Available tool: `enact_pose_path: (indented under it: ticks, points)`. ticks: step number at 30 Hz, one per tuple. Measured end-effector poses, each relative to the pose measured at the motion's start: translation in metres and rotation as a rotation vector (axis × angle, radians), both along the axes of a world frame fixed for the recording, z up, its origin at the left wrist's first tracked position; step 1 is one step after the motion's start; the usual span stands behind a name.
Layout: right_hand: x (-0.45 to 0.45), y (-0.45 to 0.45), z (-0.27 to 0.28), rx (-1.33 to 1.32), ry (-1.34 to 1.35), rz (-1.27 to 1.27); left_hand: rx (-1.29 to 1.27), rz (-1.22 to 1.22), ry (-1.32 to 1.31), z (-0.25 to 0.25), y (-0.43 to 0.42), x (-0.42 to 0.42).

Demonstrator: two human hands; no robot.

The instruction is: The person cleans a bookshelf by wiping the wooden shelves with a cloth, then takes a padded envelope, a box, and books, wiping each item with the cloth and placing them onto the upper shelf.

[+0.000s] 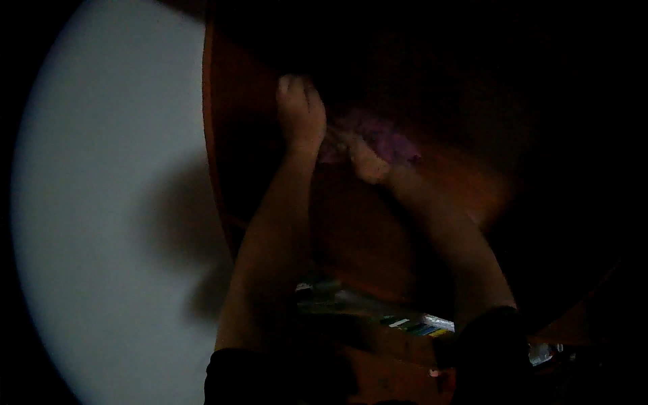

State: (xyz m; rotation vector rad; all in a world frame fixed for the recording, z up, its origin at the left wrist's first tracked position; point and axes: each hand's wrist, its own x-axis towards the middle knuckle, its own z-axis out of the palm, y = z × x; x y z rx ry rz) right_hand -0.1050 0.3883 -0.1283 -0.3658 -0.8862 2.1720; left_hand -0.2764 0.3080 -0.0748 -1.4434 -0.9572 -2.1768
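Note:
The picture is very dark. A crumpled purple cloth point(391, 143) lies on a dark reddish-brown wooden surface point(364, 226). My right hand point(368, 160) is on the cloth, its fingers pointing left and bunched into the fabric. Just left of it, my left hand point(301, 111) is closed, with the fingers curled and the knuckles toward the top of the view. Its palm is hidden, and I cannot make out what it grips, if anything. A bit of the cloth shows between the two hands.
A pale wall point(108, 202) fills the left side, meeting the wood along a curved edge. Below the surface, between my forearms, are several small items with striped, coloured edges point(418, 326). A small shiny object point(542, 353) is at the lower right. Deep shadow covers the right side.

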Motion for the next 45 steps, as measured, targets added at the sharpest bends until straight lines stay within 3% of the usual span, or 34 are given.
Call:
enact_pose_path:
  ticks: [1, 3, 6, 8, 11, 16, 21, 23, 25, 27, 28, 30, 34, 36, 39, 42, 45]
  points:
    - [0.009, -0.013, -0.006, 0.775, -0.566, -0.006, 0.003, -0.006, -0.004, 0.002, -0.004, -0.002]
    - [0.033, -0.049, 0.006, 1.555, -1.131, -0.02, 0.04, -0.012, 0.009, 0.006, -0.011, 0.009]
    - [0.039, -0.09, 0.05, 1.796, -1.47, 0.001, -0.091, -0.075, -0.049, 0.007, -0.016, -0.001]
    - [0.051, -0.104, 0.087, 1.944, -1.57, -0.028, -0.016, 0.014, -0.044, 0.002, -0.009, 0.003]
    - [0.065, -0.105, 0.133, 2.15, -1.632, -0.436, -0.006, 0.098, -0.05, 0.001, -0.013, 0.013]
    - [0.032, -0.065, 0.163, 2.088, -1.649, -1.178, -0.119, 0.064, -0.024, -0.002, -0.016, 0.012]
    - [-0.027, -0.043, 0.142, 1.926, -1.597, -1.422, -0.134, 0.011, -0.035, 0.013, -0.018, 0.006]
    - [-0.036, -0.037, 0.131, 1.773, -1.503, -1.308, -0.125, 0.033, -0.033, -0.001, -0.005, 0.009]
    - [-0.02, -0.006, 0.156, 1.33, -1.264, -0.898, -0.086, 0.053, -0.034, 0.002, -0.009, 0.008]
    - [-0.016, -0.008, 0.121, 1.431, -1.424, -0.683, -0.039, -0.071, -0.063, 0.0, -0.007, 0.012]
    - [-0.03, -0.034, 0.078, 2.004, -1.845, -0.827, -0.037, -0.077, -0.063, 0.001, -0.008, 0.01]
    - [-0.03, -0.02, 0.031, 1.893, -0.991, -0.641, 0.0, -0.105, -0.084, 0.0, -0.009, 0.003]
    - [-0.026, -0.092, 0.023, 1.739, -0.907, -0.403, -0.065, -0.113, -0.056, 0.001, -0.011, 0.005]
    - [-0.028, -0.092, 0.015, 1.142, -0.717, -0.38, -0.069, -0.122, -0.022, -0.002, -0.008, 0.001]
    - [-0.017, -0.088, 0.046, 1.377, -0.896, -0.5, -0.017, -0.123, -0.038, 0.006, -0.013, -0.012]
    - [-0.004, -0.071, 0.08, 1.96, -1.252, -0.934, -0.081, -0.137, -0.115, 0.006, -0.016, -0.001]
    - [-0.013, -0.039, 0.107, 2.135, -1.424, -1.212, -0.079, -0.114, -0.124, 0.001, -0.015, 0.009]
